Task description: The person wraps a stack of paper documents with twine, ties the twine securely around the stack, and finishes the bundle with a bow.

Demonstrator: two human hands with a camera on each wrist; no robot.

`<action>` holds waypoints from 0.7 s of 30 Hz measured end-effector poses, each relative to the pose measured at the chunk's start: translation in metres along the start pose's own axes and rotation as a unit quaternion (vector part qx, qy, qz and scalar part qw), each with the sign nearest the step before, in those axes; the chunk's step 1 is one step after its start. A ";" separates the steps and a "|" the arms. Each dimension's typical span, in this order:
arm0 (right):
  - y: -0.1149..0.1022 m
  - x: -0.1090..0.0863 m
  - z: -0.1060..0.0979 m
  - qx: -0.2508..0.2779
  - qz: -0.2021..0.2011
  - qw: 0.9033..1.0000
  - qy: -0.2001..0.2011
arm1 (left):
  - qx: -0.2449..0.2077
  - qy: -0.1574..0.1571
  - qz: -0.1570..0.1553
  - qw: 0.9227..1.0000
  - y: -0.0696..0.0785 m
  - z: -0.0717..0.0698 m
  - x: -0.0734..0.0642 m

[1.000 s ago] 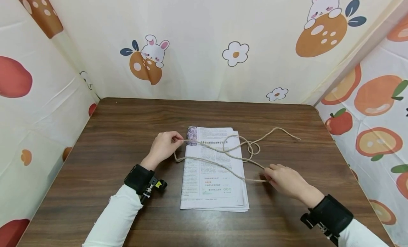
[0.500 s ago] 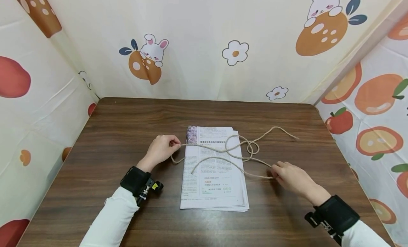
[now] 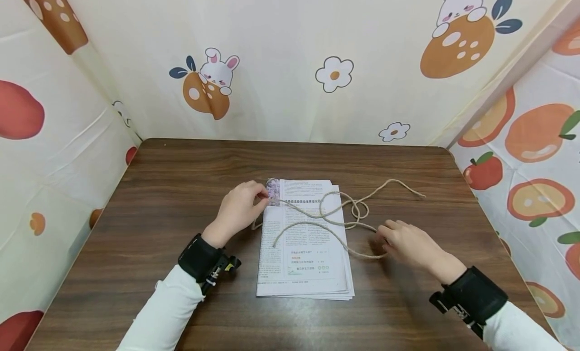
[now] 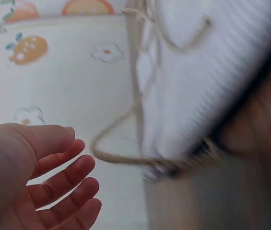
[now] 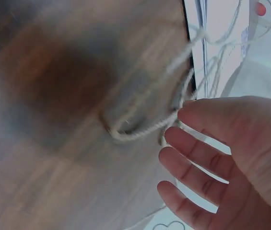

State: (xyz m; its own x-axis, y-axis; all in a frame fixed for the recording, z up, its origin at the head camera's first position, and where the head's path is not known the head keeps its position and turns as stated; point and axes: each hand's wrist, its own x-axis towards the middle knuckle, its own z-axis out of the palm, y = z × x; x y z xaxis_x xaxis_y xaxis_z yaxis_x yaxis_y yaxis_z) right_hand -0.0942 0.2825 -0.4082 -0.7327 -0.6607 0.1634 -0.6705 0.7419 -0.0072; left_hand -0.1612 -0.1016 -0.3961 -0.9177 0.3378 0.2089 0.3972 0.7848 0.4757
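Observation:
A folded newspaper lies on the wooden table. Across it runs a thin beige rope, looped and crossed over itself near the newspaper's right edge. My left hand is at the newspaper's upper left edge. In the left wrist view its thumb and fingers stand apart, and a bend of rope shows just beyond the fingertips. My right hand is over the table to the right of the newspaper. The right wrist view shows its fingers loosely bent and separated, with a rope loop right at the thumb tip.
One loose rope end lies on the newspaper; the other stretches out over the table at back right. The wooden table meets printed cloth walls at the back and both sides. Black camera straps circle both wrists.
The left hand lets go of a rope strand end, then shifts down-left and back up to the right. The right hand moves slightly left and up, and the rope beside it slackens.

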 end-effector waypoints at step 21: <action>0.033 0.056 0.002 0.028 0.031 0.999 0.000 | 0.125 -0.125 0.163 0.971 0.078 0.077 0.002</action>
State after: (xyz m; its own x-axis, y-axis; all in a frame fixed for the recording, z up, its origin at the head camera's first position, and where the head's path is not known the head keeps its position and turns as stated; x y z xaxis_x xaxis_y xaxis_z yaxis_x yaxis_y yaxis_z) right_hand -0.1576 0.2691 -0.4011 -0.7731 -0.6138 0.1600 -0.6293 0.7738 -0.0725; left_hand -0.1318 0.0001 -0.4240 -0.7275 0.6808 0.0851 0.6826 0.7058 0.1895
